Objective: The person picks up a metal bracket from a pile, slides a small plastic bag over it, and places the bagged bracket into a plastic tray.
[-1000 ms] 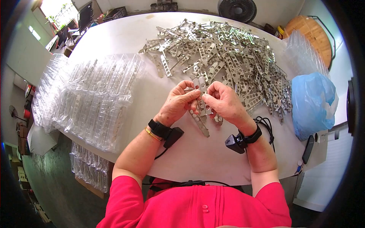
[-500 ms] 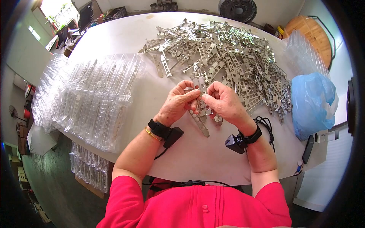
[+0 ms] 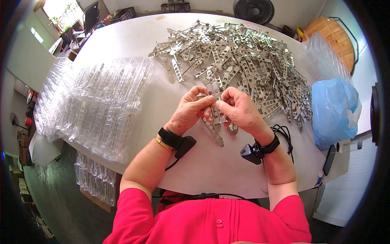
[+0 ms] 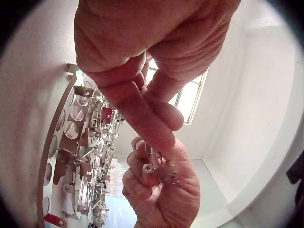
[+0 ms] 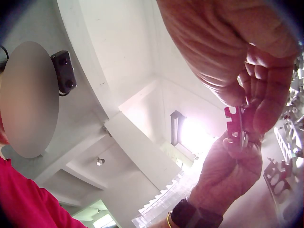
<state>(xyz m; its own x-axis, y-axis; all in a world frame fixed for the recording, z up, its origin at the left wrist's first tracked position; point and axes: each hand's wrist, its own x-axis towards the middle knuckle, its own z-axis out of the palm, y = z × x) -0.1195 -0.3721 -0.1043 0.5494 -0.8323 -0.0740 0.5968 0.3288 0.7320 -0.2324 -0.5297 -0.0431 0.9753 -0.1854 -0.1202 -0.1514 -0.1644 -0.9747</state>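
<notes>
Above the table, my left hand [image 3: 190,106] and right hand [image 3: 240,112] meet fingertip to fingertip. Between them they pinch a small notched metal piece [image 5: 234,124], which shows flat and shiny in the right wrist view. In the left wrist view, the metal piece [image 4: 165,174] sticks out beside the right hand's curled fingers, and the left thumb and forefinger close on its upper end. Fingers partly hide it in both wrist views. Beneath the hands lie perforated metal strips [image 3: 213,134], with a large heap of the same strips [image 3: 260,77] just beyond.
Clear plastic trays [image 3: 101,110] holding metal strips are stacked on the left. A blue plastic bag [image 3: 335,112] stands at the right edge, with more clear trays [image 3: 327,55] behind it. Black cable [image 3: 287,136] lies beside the right wrist. A fan [image 3: 254,11] is past the far edge.
</notes>
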